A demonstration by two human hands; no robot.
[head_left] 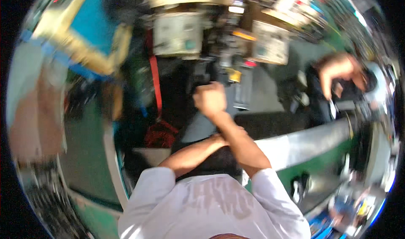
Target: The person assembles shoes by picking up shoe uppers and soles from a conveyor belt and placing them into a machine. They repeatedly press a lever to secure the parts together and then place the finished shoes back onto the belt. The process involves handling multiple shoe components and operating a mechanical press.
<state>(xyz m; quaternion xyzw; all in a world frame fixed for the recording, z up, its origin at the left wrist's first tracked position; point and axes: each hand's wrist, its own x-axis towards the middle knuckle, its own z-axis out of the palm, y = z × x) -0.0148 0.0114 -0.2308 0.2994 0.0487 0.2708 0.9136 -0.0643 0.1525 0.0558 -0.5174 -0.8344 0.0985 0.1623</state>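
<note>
It looks like a workshop: blurred, crowded boxy equipment (177,34) beyond the right grip (211,99), a co-worker (337,68) bent forward to its right, a metal ledge (301,148) and green floor (314,162) nearer right.

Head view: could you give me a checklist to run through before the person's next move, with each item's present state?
1. Right hand in view: ok, it is out in front of the body, near the middle of the picture.
2. Left hand in full view: not ok, the right forearm mostly hides it.
3. What the fingers hold, if anything: cannot tell, the picture is blurred.
4. Red strap apart from both hands: ok, it hangs to their left.
5. Co-worker apart from both hands: ok, over at the right side.
6. Picture sharp: not ok, motion blur.
</note>
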